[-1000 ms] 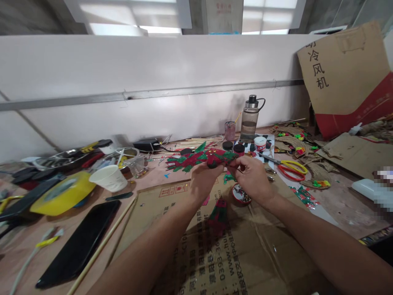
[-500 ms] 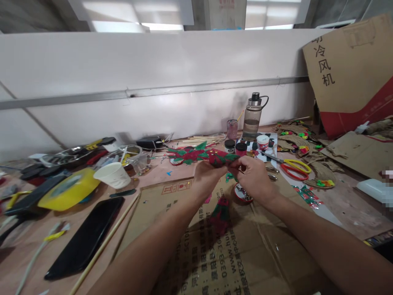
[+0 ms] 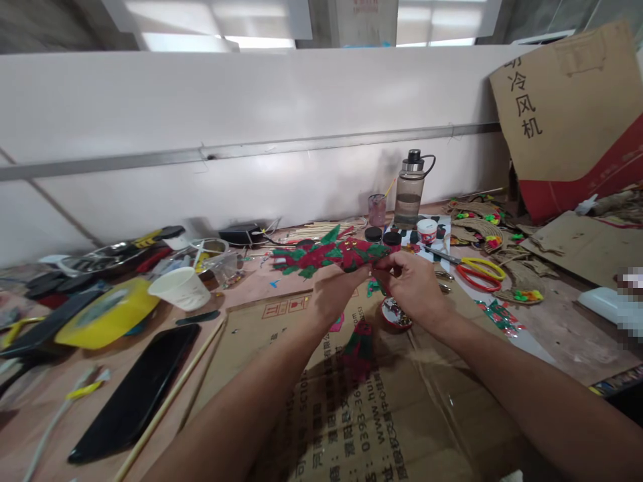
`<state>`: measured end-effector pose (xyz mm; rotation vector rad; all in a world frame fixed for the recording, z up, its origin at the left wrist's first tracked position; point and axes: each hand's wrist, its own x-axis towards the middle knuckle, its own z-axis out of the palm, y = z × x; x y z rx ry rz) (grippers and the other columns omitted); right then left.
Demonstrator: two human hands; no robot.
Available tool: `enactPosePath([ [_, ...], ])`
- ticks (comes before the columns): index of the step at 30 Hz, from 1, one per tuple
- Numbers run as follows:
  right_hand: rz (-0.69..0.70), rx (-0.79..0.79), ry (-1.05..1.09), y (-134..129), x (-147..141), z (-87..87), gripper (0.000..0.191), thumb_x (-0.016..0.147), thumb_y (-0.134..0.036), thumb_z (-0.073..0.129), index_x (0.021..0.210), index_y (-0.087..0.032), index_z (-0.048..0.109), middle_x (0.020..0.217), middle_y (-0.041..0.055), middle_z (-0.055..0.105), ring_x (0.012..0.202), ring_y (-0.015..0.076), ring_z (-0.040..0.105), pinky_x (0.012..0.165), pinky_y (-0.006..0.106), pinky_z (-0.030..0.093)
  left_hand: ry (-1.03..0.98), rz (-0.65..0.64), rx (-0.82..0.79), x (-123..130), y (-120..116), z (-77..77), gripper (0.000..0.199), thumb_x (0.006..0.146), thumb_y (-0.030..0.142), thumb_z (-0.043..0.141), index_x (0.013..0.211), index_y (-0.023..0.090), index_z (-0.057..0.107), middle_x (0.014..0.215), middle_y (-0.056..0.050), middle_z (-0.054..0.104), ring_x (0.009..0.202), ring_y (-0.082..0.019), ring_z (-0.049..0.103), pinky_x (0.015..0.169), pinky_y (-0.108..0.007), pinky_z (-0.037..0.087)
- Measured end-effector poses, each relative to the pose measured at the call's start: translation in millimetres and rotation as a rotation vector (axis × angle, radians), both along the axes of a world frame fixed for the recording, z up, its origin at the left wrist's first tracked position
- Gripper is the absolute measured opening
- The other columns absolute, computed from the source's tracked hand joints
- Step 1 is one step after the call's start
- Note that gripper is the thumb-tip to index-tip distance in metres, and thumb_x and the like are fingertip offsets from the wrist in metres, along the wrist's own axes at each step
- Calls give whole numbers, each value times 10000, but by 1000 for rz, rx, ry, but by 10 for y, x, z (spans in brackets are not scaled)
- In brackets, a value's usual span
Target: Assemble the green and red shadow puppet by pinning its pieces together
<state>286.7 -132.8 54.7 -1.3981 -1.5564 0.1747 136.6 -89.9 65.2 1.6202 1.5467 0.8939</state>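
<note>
Pinching firmly now with the left hand [image 3: 334, 293], thumb against fingers, low on the red-and-green craft piece [image 3: 321, 256]. Held up over the far edge of the cardboard sheet [image 3: 268, 341], stretching out leftward past the knuckles, green leafy points sticking out, small gold dots on top. Pinching too with the right hand [image 3: 414, 286], fingertips drawn together at the piece's right end, all but meeting the left thumb. Too small and shadowed to make out any tiny bit between those fingertips.

Looks like close detail work at that end, perhaps fastening or adjusting; hard to say which. Seems to call next for a steady left hold and a light, exact touch from the right, without crumpling the leafy edges.

Just below the hands, a red-rimmed dish [image 3: 396, 326] of small bits, within easy reach; nearer, a loose dark-pink-and-green scrap [image 3: 358, 351] on the cardboard. Out right, scissors [image 3: 458, 262] with yellow and red handles. Behind, a white tub [image 3: 427, 231] and an upright water bottle [image 3: 408, 194]. Away left, a paper cup [image 3: 181, 289], yellow tape [image 3: 108, 313] and a black phone [image 3: 134, 395].
</note>
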Motion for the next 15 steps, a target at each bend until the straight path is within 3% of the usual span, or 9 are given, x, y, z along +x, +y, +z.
enactPosePath([
  [6,15,-25,1,9,0,-12,81,762,-158,625,748,-195,696,704,16,702,607,140,599,585,252,430,-2,-70,-21,-20,7,15,443,670,496,662,394,188,503,402,21,373,474,-128,419,475,-258,283],
  [8,22,-37,-3,17,5,-17,77,772,-172,629,755,-194,700,706,17,704,607,140,600,593,258,436,-126,-86,14,-1,43,-36,375,646,471,689,447,178,567,437,19,449,509,-137,467,504,-249,336],
  [12,14,-52,-30,35,15,-25,77,777,-181,637,769,-201,711,745,27,719,654,153,622,626,272,457,-503,-257,139,50,109,-130,196,616,344,726,674,158,704,682,-7,660,665,-160,578,679,-263,460],
  [15,23,-52,1,44,24,-33,63,775,-193,651,772,-206,713,752,24,727,657,158,634,623,271,469,-499,-249,101,36,109,-124,192,626,347,730,687,166,722,670,-5,658,677,-178,589,667,-268,458],
])
